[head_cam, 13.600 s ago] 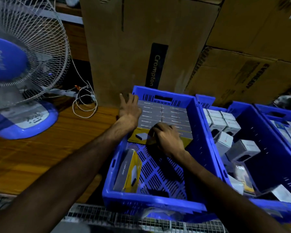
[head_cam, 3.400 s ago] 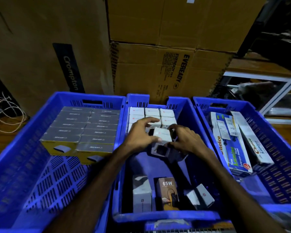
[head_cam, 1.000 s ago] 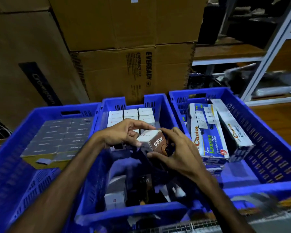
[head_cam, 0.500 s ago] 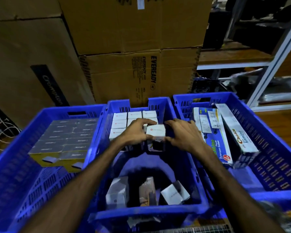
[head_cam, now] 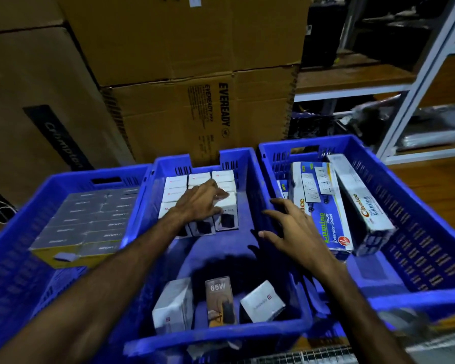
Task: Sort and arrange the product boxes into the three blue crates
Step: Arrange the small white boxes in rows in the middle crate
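Three blue crates stand side by side. The middle crate [head_cam: 250,177] holds rows of small white boxes [head_cam: 177,183] at its far end; my left hand [head_cam: 202,203] lies flat on them, fingers spread. Three loose boxes lie at its near end: a white box [head_cam: 172,307], a dark 65W box [head_cam: 220,300] and another white box [head_cam: 262,302]. My right hand [head_cam: 292,229] hovers open over the rim between the middle and right crates, holding nothing. The left crate [head_cam: 19,224] holds stacked grey boxes [head_cam: 95,222]. The right crate [head_cam: 415,214] holds long extension-socket boxes [head_cam: 318,206].
Large cardboard cartons [head_cam: 200,106] are stacked right behind the crates. A white metal shelf frame [head_cam: 418,82] stands at the right over a wooden surface [head_cam: 431,177]. A wire rack [head_cam: 300,357] shows under the crates' near edge.
My right hand has let go of the white box and drawn back to the right. My left hand now rests flat on the arranged white boxes.
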A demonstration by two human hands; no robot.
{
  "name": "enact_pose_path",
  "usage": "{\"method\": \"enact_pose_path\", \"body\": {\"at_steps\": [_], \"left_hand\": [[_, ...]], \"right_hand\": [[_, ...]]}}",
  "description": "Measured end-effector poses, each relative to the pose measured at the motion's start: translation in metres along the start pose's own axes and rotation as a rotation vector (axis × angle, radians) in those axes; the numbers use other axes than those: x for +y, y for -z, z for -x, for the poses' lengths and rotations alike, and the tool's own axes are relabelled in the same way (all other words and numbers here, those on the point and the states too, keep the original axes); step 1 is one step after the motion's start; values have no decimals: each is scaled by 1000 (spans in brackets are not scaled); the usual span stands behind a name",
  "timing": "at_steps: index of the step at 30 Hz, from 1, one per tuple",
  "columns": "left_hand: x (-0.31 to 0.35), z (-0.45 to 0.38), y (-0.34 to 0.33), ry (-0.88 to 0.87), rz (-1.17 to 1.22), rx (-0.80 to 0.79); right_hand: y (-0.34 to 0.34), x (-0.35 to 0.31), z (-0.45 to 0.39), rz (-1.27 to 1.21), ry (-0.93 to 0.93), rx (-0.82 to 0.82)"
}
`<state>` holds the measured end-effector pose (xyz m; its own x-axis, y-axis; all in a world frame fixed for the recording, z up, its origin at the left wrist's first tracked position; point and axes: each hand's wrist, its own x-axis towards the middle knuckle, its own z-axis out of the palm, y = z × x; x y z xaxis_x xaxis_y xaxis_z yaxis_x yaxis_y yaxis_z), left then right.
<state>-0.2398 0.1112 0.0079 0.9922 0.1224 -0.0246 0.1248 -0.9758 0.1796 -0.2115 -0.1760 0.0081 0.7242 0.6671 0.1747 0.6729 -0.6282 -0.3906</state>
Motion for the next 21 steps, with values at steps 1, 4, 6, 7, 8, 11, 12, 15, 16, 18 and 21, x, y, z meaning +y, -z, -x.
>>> {"method": "enact_pose_path", "body": {"at_steps": [1,4,6,7,8,11,12,15,16,18,21], "left_hand": [[2,-1,-1,-3,-45,7],[8,-1,-9,-4,-124,13],[9,0,-13,5,-121,20],[9,0,-14,9,-122,25],[10,2,-13,15,-128,29],[18,10,-9,34,-127,53],[21,16,-8,43,-108,68],[33,43,-6,40,7,80],[36,55,-6,24,40,54],[40,82,-11,0,42,-54],[41,119,-30,-47,-38,-292]], "right_hand": [[-1,1,-1,-11,-2,-1],[-2,2,-2,-47,-5,-1],[-3,3,-2,-56,-3,6],[-3,3,-1,-58,-2,11],[-3,2,-1,-64,-2,15],[-2,2,0,-85,-1,26],[-2,2,1,-89,-1,27],[-2,2,2,-102,-5,31],[-2,1,3,-106,-8,32],[-2,0,3,-115,-13,32],[-2,-2,3,-132,-17,35]]}}
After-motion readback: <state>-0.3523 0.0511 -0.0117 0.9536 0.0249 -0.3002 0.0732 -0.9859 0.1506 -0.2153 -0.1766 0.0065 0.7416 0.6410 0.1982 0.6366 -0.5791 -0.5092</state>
